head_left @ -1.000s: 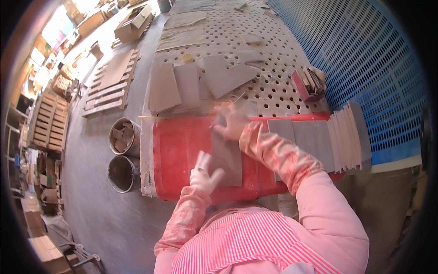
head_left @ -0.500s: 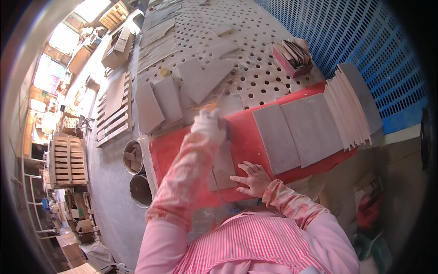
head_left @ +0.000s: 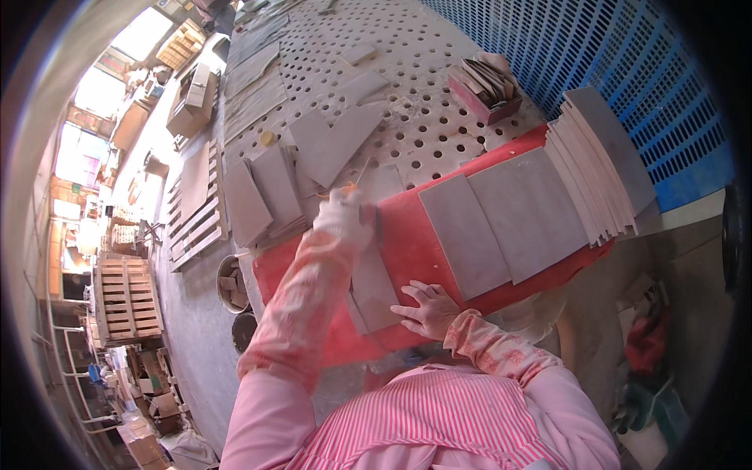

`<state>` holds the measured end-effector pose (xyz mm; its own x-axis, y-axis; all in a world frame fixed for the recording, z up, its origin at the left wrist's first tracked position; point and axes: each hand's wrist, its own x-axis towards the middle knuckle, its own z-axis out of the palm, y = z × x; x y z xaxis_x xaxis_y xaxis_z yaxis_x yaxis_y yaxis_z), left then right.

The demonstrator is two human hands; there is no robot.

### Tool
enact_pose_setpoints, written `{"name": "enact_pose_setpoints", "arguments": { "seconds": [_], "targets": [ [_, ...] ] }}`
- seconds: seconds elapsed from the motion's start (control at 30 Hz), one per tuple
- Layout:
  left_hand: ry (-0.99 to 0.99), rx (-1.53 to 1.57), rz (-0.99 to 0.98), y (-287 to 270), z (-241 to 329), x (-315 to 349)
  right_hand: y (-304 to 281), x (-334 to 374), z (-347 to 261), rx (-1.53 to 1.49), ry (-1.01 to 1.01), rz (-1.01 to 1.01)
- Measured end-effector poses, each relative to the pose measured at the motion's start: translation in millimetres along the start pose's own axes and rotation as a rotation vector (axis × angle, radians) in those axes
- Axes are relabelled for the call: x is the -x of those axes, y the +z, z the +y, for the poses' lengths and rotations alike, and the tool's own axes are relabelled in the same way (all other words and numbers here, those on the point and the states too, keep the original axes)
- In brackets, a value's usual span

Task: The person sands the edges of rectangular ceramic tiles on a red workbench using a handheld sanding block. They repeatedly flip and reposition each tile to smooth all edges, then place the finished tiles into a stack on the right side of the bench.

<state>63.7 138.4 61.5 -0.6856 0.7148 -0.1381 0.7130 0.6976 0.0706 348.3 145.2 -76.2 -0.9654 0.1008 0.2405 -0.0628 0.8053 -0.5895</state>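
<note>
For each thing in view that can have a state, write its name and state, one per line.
Left hand: gloved, blurred; grip unclear
Right hand: bare, open, palm down
Gray sheet: lying flat between the hands
Red cover: partly covered
Sheet row: fanned, overlapping
Pink box: open, filled with thin pieces
Bucket: open, holding broken pieces

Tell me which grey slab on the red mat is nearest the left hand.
The slab that runs from the left hand toward the right hand. The two wider flat slabs and the fanned row lie farther off, right of the right hand.
</note>
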Motion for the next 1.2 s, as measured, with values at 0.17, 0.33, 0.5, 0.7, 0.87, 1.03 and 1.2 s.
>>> {"name": "enact_pose_setpoints", "arguments": {
  "seconds": [0.17,0.33,0.5,0.7,0.87,1.03,1.2],
  "targets": [
    [0.172,0.096,0.063,16.9,-20.6,126.3,-1.2,1.9,-2.6,0.011,0.028,-0.032],
    [0.164,0.126,0.264,26.6,-11.0,91.4,-1.2,0.7,-4.3,0.009,0.0,-0.01],
    [-0.062,0.09,0.117,9.2,-13.4,-26.6,-3.3,-1.2,-3.8,0.073,-0.047,0.019],
    [-0.053,0.064,0.071,10.7,-42.6,39.8,-2.2,-1.9,-4.5,0.053,-0.059,0.047],
    [0.131,0.158,0.205,25.2,-44.8,183.7,-0.5,-1.5,-4.2,0.055,-0.077,0.053],
    [0.104,0.187,0.142,21.3,-52.5,179.5,0.4,-1.2,-4.4,0.066,-0.079,0.036],
    [0.016,0.098,0.165,17.4,-83.1,57.4,2.5,-0.4,-4.0,0.104,-0.068,-0.014]
  ]
}}
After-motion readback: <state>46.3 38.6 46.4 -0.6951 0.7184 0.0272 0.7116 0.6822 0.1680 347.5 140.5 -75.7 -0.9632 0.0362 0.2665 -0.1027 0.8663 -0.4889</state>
